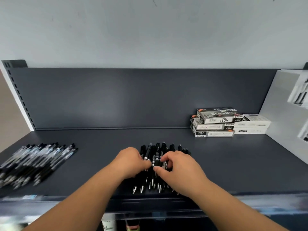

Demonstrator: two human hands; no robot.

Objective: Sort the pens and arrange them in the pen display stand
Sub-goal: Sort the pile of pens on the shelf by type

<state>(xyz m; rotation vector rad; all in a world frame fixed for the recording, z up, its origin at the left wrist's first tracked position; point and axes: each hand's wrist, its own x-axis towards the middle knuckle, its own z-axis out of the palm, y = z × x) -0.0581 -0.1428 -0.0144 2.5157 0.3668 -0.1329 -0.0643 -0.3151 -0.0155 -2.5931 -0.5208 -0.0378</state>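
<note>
A pile of black retractable pens [160, 150] lies side by side in the middle of the dark shelf [100, 144], tips toward me. My left hand [131, 161] rests on the pile's left side with its fingers curled onto the pens. My right hand [178, 167] sits on the pile's right side, thumb and fingers pinching pens near their grips. A second group of clear-barrelled pens with black grips [36, 162] lies fanned out at the shelf's left end, blurred.
Stacked pen boxes [215, 122] stand at the back right, with white boxes [252, 125] beside them. A white side panel [286, 104] closes the right end. The dark back panel [133, 97] rises behind the shelf.
</note>
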